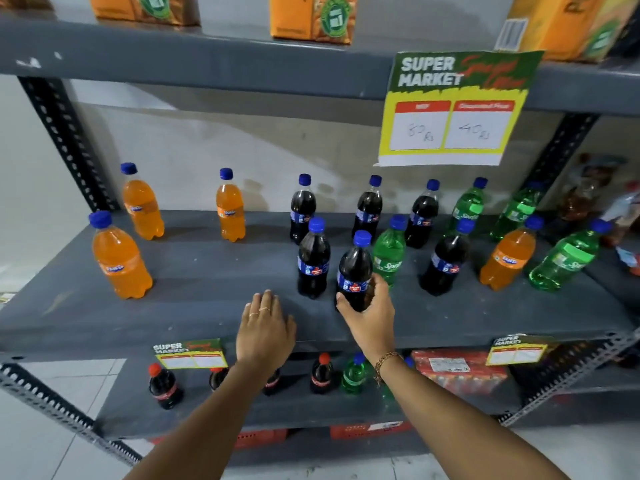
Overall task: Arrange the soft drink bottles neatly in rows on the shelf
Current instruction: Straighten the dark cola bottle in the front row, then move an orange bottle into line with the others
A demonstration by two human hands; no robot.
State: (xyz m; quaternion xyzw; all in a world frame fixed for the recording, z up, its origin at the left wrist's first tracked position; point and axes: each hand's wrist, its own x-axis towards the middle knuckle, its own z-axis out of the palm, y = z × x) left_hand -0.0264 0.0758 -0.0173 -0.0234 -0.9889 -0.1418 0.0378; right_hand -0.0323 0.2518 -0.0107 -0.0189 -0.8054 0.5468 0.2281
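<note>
From the head camera we saw a grey shelf point(207, 306) with many drink bottles standing on it. Our right hand point(369, 318) was wrapped around the bottom of a dark cola bottle point(355, 268) near the front edge, just beside another cola bottle point(313, 261). Our left hand point(265, 329) lay flat and open on the shelf, holding nothing. We thought the job was only partly done. Three orange bottles point(119, 258) stood far apart on the left. On the right, cola, green bottles point(389, 252) and one more orange bottle point(509, 256) were all mixed up. Nothing made a straight row yet, so most of the bottles had yet to be sorted and lined up.
</note>
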